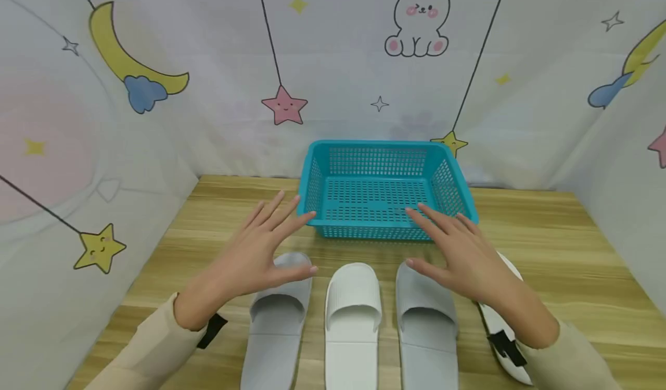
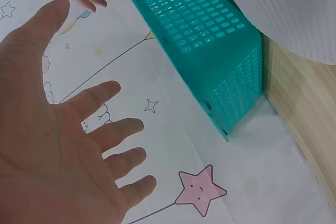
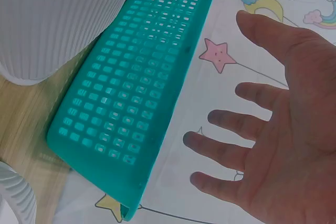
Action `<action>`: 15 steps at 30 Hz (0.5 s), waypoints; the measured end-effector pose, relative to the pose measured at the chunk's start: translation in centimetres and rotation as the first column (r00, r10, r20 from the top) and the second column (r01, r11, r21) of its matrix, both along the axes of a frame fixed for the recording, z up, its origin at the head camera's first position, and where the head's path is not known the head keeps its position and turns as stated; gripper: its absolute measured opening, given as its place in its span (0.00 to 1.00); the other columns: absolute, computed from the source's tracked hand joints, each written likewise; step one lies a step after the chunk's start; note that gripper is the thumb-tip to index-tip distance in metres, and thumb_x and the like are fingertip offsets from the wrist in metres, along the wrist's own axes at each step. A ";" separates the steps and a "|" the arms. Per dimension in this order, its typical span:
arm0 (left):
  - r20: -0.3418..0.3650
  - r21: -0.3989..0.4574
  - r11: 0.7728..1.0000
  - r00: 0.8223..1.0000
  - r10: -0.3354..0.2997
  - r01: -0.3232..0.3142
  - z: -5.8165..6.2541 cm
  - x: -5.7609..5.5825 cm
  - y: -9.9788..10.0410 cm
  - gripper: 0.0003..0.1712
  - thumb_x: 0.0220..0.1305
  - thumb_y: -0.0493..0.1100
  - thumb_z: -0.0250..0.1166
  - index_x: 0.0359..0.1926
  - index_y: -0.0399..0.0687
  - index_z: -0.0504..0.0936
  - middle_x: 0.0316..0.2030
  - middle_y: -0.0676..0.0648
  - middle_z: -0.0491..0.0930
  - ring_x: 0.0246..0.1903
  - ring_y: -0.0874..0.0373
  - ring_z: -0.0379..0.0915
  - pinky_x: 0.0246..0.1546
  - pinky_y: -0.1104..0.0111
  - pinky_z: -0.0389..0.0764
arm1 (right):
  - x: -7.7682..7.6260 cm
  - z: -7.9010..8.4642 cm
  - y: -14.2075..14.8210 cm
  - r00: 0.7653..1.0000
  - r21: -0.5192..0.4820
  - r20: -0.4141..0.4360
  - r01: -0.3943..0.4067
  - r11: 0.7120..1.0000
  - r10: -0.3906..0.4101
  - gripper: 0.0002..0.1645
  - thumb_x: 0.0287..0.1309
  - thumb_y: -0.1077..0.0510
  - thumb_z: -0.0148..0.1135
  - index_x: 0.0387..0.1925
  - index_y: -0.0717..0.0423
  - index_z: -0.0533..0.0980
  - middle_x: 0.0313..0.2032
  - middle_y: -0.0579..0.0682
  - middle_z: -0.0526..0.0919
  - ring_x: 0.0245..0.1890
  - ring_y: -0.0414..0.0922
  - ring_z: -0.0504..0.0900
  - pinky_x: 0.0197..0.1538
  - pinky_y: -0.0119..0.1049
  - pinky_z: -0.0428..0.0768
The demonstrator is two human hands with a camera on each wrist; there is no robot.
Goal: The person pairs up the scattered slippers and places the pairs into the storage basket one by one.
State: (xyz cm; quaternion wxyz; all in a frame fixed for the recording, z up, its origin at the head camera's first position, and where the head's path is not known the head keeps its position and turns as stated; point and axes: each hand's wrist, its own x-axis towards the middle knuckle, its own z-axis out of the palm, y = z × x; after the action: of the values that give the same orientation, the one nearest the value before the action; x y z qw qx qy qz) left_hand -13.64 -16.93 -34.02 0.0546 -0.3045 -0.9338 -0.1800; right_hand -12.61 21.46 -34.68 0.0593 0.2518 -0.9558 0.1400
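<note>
Both hands hover above the table with fingers spread and hold nothing. My left hand is over the toe of a grey slipper, its fingertips near the left side of a blue plastic basket. My right hand is above another grey slipper, its fingertips in front of the basket's right part. Between the two grey slippers lies a white slipper. A second white slipper is partly hidden under the right forearm. In the left wrist view the left palm faces the camera; likewise the right palm.
The slippers lie in a row on the wood-grain table, toes toward the basket, which has nothing in it. A white cloth printed with stars, moons and a rabbit hangs behind and at both sides. Black straps show at the wrists.
</note>
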 end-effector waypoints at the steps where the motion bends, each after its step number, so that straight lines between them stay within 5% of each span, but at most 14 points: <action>1: 0.002 -0.008 1.000 1.000 -0.003 0.003 0.0 0.2 -0.2 0.53 0.61 0.71 0.72 0.81 0.60 0.66 0.84 0.46 0.52 0.85 0.44 0.34 0.81 0.39 0.41 | 0.2 -0.1 0.0 1.000 -0.001 0.003 -0.002 1.000 0.002 0.52 0.69 0.35 0.67 0.85 0.41 0.56 0.81 0.56 0.61 0.78 0.61 0.65 0.78 0.69 0.55; 15: 0.029 -0.080 0.997 0.999 0.020 -0.017 -1.1 3.7 -2.2 0.53 0.63 0.77 0.66 0.82 0.64 0.63 0.84 0.48 0.53 0.85 0.44 0.39 0.82 0.41 0.45 | 2.4 -0.5 0.3 0.998 0.003 0.054 -0.034 0.999 0.034 0.48 0.69 0.36 0.68 0.83 0.41 0.61 0.80 0.55 0.63 0.76 0.62 0.67 0.76 0.68 0.57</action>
State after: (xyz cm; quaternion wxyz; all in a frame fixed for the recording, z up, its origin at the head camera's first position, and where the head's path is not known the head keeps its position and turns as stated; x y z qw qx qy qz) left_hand -9.95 -19.14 -35.16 0.0302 -0.2949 -0.9437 -0.1468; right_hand -10.22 21.77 -35.20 0.0308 0.2644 -0.9528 0.1459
